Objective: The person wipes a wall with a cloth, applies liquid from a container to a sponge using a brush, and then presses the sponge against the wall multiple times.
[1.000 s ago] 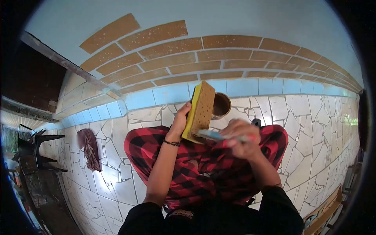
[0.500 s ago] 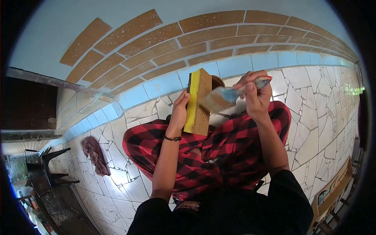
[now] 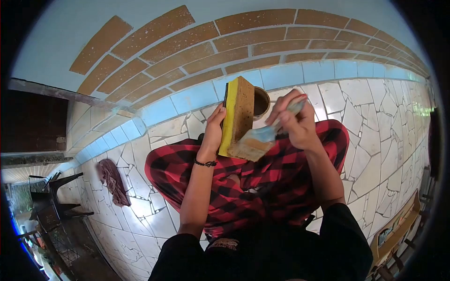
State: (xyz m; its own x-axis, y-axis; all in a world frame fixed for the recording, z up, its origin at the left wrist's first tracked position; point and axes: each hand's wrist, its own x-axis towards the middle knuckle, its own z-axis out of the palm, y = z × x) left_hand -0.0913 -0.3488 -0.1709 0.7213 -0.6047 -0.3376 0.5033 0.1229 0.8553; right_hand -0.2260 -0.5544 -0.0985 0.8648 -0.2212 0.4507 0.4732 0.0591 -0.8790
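My left hand (image 3: 213,132) grips a sponge float (image 3: 243,105) by its dark back, with a yellow layer and a brown-stained sponge face turned to the right. Closed around the handle of a paintbrush (image 3: 258,140) is my right hand (image 3: 296,120). The wide bristles touch the lower end of the sponge face. Behind the float, a round container (image 3: 261,101) with brown inside stands on the floor; the float hides its left part.
A wall with painted brown bricks (image 3: 253,35) rises ahead, above a band of light blue tiles (image 3: 281,77). A crumpled cloth (image 3: 113,181) lies on the stone-patterned floor (image 3: 370,140) at left. Black furniture (image 3: 54,201) stands farther left, a wooden shelf (image 3: 398,229) at right.
The paintbrush in my right hand has moved down along the sponge face to its lower end, uncovering more of the container. The float has stayed nearly in place.
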